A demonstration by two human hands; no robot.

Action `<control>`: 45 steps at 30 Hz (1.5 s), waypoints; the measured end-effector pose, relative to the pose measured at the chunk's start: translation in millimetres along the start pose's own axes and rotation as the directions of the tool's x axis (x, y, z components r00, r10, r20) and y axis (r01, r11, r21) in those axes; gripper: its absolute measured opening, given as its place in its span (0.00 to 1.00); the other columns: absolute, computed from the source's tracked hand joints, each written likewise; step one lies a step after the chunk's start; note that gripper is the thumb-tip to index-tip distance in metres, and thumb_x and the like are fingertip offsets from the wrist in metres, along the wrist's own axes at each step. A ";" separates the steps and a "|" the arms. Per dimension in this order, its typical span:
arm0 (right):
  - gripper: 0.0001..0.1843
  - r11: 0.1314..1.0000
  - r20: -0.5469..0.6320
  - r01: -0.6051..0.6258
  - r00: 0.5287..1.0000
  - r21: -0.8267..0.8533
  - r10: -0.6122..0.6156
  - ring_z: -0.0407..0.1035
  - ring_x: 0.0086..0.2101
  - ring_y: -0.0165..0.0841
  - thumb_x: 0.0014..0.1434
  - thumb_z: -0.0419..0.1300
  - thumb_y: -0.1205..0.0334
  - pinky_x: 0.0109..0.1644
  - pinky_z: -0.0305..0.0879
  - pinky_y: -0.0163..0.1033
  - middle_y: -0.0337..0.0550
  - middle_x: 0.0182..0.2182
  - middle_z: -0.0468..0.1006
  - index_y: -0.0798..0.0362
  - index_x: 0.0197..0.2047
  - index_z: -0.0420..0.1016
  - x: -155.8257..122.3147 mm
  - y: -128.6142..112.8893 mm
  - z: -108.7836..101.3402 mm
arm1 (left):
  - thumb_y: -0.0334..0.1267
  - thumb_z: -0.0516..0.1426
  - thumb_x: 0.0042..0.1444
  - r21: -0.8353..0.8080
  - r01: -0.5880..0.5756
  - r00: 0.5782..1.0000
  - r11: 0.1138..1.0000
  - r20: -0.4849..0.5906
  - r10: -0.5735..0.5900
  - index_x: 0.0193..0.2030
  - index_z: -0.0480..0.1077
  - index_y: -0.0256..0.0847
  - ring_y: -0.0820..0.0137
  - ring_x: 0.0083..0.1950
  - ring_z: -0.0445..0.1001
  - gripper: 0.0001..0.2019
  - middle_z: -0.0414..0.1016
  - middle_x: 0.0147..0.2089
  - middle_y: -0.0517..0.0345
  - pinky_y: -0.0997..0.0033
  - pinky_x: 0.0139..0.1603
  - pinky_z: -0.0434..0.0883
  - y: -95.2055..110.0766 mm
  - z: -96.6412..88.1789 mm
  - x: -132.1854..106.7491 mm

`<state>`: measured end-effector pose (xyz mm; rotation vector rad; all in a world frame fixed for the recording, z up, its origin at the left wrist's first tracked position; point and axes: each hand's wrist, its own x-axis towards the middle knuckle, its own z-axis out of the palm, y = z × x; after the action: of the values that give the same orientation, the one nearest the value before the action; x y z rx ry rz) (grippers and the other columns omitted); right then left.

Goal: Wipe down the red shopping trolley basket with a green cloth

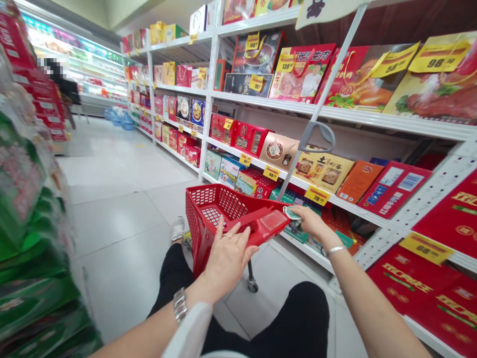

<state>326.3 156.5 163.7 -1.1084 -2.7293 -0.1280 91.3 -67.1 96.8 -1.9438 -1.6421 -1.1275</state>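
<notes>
A red plastic shopping cart (201, 233) with a perforated basket stands in front of my knees. My left hand (227, 253) lies on the near side of the cart's red handle (266, 223), fingers stretched out and spread. At the right end of the handle, my right hand (311, 221) has its fingers closed on a small rounded green-and-white piece (292, 213); its full shape is partly hidden. From near that corner a slanting pale pole (335, 69) rises, with a grey loop (316, 136) on it and a white sign at its top. The visible part of the basket's inside shows bare red mesh.
White shelves (253, 94) along the right hold gift boxes with yellow price tags (316, 195). Stacked green packages (33, 278) and red boxes line the left. A tiled aisle (112, 199) runs forward to blue water bottles (122, 119), a person (61, 79) and lit shelves.
</notes>
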 end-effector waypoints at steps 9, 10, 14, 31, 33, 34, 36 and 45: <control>0.30 0.994 -0.016 -0.100 0.995 -0.039 0.099 0.68 0.60 0.46 0.50 0.56 0.80 0.68 0.53 0.62 0.50 0.57 0.78 0.48 0.54 0.79 5.8 -0.9 9.9 | 0.42 0.49 0.71 0.119 0.000 0.999 0.993 0.036 -0.004 0.57 0.75 0.37 0.56 0.57 0.80 0.19 0.85 0.47 0.46 0.33 0.74 0.55 -9.7 -0.7 0.5; 0.30 0.994 -0.011 -0.104 0.995 -0.027 0.104 0.69 0.59 0.46 0.51 0.56 0.80 0.69 0.52 0.63 0.51 0.58 0.78 0.48 0.54 0.79 3.3 -2.9 9.1 | 0.41 0.48 0.71 0.112 0.000 0.999 0.994 0.042 -0.005 0.57 0.76 0.38 0.57 0.57 0.80 0.19 0.85 0.47 0.47 0.33 0.75 0.54 -12.3 -2.7 0.0; 0.28 0.995 -0.004 -0.102 0.995 0.003 0.102 0.71 0.57 0.45 0.52 0.57 0.79 0.69 0.51 0.63 0.51 0.57 0.79 0.48 0.52 0.80 -10.7 -9.6 5.7 | 0.40 0.46 0.71 0.068 0.007 0.996 0.998 0.090 -0.013 0.58 0.75 0.39 0.57 0.61 0.77 0.20 0.83 0.53 0.48 0.32 0.76 0.48 -24.7 -13.0 -1.2; 0.35 0.901 -0.148 0.228 0.971 0.368 -0.185 0.72 0.55 0.41 0.50 0.52 0.81 0.67 0.60 0.56 0.49 0.55 0.79 0.50 0.58 0.76 -68.0 -101.3 -4.8 | 0.44 0.42 0.71 0.093 0.268 0.959 0.959 0.066 -0.275 0.58 0.75 0.42 0.50 0.70 0.67 0.23 0.77 0.62 0.44 0.18 0.70 0.40 -87.8 -24.9 25.5; 0.38 0.867 -0.184 0.280 0.957 0.412 -0.222 0.71 0.56 0.40 0.50 0.51 0.82 0.65 0.63 0.54 0.49 0.56 0.78 0.48 0.61 0.74 -71.4 -121.9 -5.4 | 0.44 0.42 0.71 0.053 0.209 0.972 0.976 0.095 -0.214 0.59 0.74 0.42 0.51 0.71 0.66 0.24 0.76 0.63 0.44 0.21 0.71 0.39 -69.0 -17.0 30.5; 0.40 0.848 -0.202 0.309 0.949 0.430 -0.243 0.70 0.56 0.40 0.50 0.51 0.82 0.65 0.64 0.53 0.49 0.57 0.78 0.47 0.63 0.73 -72.7 -131.7 -4.9 | 0.44 0.42 0.72 0.035 0.183 0.977 0.983 0.108 -0.186 0.60 0.74 0.42 0.52 0.71 0.65 0.24 0.75 0.63 0.44 0.21 0.72 0.38 -59.2 -13.6 32.4; 0.42 0.811 -0.230 0.371 0.927 0.452 -0.296 0.69 0.58 0.39 0.49 0.50 0.83 0.67 0.63 0.53 0.49 0.59 0.76 0.46 0.65 0.70 -74.0 -149.6 -2.2 | 0.44 0.42 0.72 -0.005 0.141 0.979 0.990 0.147 -0.138 0.62 0.73 0.42 0.53 0.72 0.64 0.24 0.75 0.64 0.45 0.22 0.72 0.38 -42.0 -9.0 34.6; 0.48 0.828 -0.255 0.376 0.922 0.417 -0.290 0.63 0.65 0.41 0.46 0.50 0.84 0.70 0.59 0.57 0.50 0.65 0.70 0.46 0.69 0.66 -73.4 -159.7 30.7 | 0.44 0.46 0.71 0.005 0.116 0.986 0.993 0.122 -0.116 0.60 0.74 0.45 0.55 0.70 0.68 0.20 0.79 0.60 0.49 0.26 0.74 0.37 -42.1 -9.3 22.1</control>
<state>261.9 -3.3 117.0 -0.4566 -2.5612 0.3400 48.7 -48.1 110.0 -1.9760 -1.8400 -1.0707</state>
